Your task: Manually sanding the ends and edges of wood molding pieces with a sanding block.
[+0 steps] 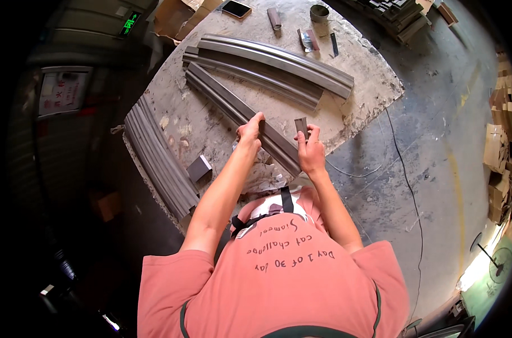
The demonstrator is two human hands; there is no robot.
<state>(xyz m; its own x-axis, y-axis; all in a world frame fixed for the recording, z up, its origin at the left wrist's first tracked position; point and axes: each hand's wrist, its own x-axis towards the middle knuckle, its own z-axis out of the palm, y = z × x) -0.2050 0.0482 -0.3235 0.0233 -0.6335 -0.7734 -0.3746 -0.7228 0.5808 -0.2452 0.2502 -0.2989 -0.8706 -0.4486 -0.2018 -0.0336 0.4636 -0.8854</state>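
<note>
A long grey metal profile [222, 101] with grooves along its length lies slantwise over the table, its near end close to my body. My left hand [249, 133] is closed round it past its middle. Between the fingers of my right hand [312, 151] is a small dark rectangular block [301, 127], held upright beside the profile's near end; whether the block touches the profile I cannot tell. Behind lie two more profiles, a shiny one [278, 60] and a darker one [256, 79], side by side.
Several stacked profiles [157, 158] line the table's left edge, near a small grey-and-white box [199, 169]. Toward the back of the worn table [374, 84] are a phone [237, 9], a short cylinder [274, 19], a round tin [319, 13] and a small packet [308, 40]. A cable [402, 163] crosses the floor.
</note>
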